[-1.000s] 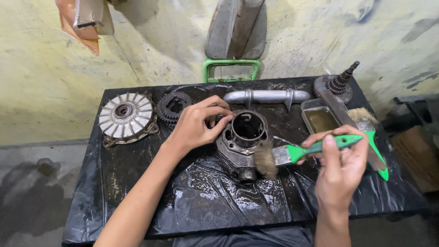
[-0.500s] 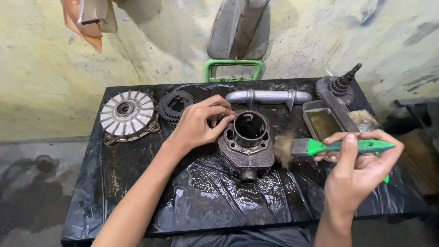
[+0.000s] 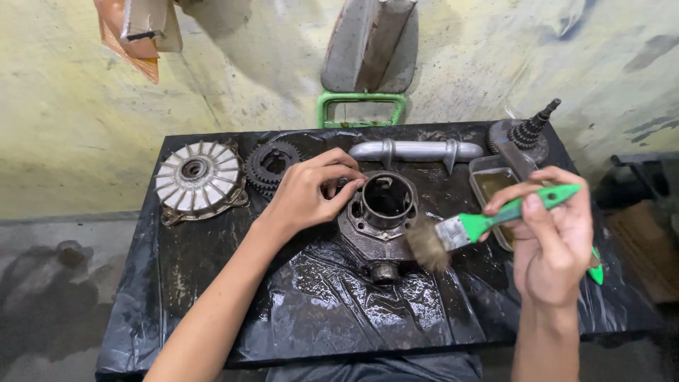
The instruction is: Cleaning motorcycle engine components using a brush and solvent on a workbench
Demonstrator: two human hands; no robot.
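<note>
Engine cylinder point(image 3: 382, 219) sits mid-counter point(image 3: 212, 297), same spot as before. Left hand point(image 3: 308, 191) stays on its rim, fingertips pinching the edge. Right hand point(image 3: 555, 237), grip wrapped round the green-handled brush point(image 3: 467, 230), has swung the bristles back against the cylinder's right side.

The right hand point(image 3: 555, 237) brings the green-handled brush point(image 3: 470, 230) back, bristles again touching the engine cylinder point(image 3: 382, 223).

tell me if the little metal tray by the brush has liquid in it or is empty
It holds liquid: the metal tray shows a murky yellowish-brown pool inside its rim, partly hidden behind the right hand and green-handled brush.
</note>
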